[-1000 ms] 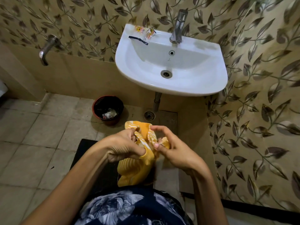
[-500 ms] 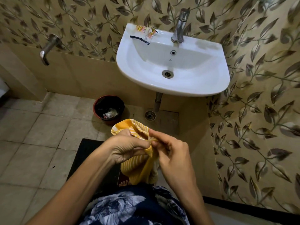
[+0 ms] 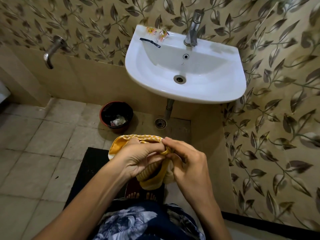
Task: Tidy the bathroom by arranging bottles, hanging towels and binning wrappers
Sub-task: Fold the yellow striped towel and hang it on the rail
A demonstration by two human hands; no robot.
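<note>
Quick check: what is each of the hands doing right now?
Left hand: grips the yellow towel.
Right hand: pinches the same towel.

A home bathroom: wall-hung washbasin (image 3: 216, 94) with tap (image 3: 193, 30), leaf-patterned wall tiles, floor drain (image 3: 160, 123).

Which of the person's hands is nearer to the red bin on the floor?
Left. The left hand grips the yellow towel just below the red bin; the right hand grips it further right.
</note>
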